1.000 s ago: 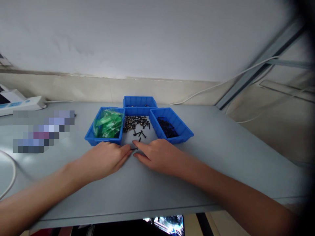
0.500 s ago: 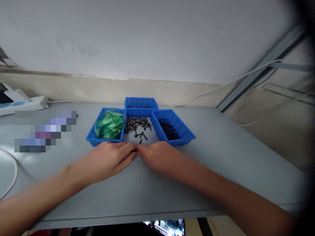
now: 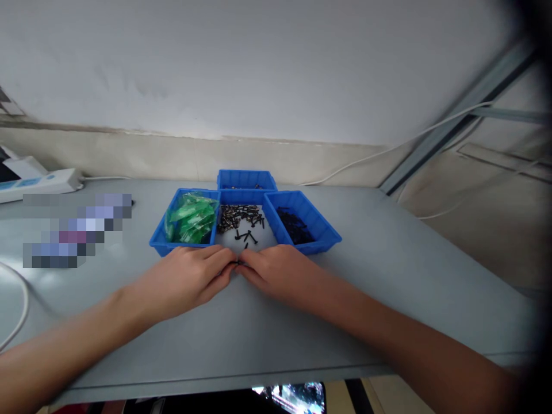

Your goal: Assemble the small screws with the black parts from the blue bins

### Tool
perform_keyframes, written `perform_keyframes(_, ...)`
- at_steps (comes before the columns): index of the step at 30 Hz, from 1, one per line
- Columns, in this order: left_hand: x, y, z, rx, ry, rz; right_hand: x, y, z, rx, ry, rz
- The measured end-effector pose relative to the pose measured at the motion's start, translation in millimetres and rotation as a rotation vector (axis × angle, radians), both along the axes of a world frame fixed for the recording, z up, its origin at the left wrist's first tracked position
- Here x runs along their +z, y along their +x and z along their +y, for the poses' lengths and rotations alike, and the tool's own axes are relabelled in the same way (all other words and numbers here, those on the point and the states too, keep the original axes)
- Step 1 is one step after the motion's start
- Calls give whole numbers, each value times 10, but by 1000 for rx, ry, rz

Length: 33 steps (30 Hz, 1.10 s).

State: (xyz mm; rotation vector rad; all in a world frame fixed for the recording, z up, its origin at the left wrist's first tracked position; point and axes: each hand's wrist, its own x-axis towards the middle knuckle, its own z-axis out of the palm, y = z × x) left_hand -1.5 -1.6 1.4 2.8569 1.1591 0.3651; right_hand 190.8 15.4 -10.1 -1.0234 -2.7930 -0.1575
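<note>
Black steel, small and slim, is what the person's two hands are meeting over: a single black screw [image 3: 237, 263] is lying on the grey tabletop [image 3: 353, 299], just in front of the gap between the blue trays. The left hand [image 3: 190, 280] and the right hand [image 3: 276, 272] are both lying palm-down with fingers loosely stretched, their fingertips touching at the screw. Whether either hand is actually pinching it or only pressing against it cannot be told.

Judging by its look, the screw is light, stiff and prone to rolling or slipping. It is probably best taken across the shank, just behind the head, between two fingertips.

Just behind the fingertips, a loose heap of screws [image 3: 241, 216] is sitting on the tabletop. It is flanked by the left tray [image 3: 158, 244] holding green packets [image 3: 190, 219] and the right tray [image 3: 328, 236] holding dark screws [image 3: 294, 225], with the back tray [image 3: 244, 197] beyond. A white power strip [image 3: 41, 183] is lying far off to the left.

Compared with a second ago, the hands are now closed in. Then the screw was showing plainly in an open gap between the fingertips, and now it is nearly covered. The trays are sitting where they were.
</note>
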Motion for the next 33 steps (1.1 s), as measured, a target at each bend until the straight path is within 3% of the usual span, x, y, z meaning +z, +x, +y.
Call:
perform_keyframes(7, 9, 5, -13, -92, 231, -25, -47, 11, 13, 42, 19, -11)
perform_keyframes(17, 5, 2, -38, -29, 100, -75, 19, -3, -16, 65, -37, 9)
perform_keyframes(33, -42, 13, -11, -19, -4, 13, 112, -3, -39, 59, -94, 31)
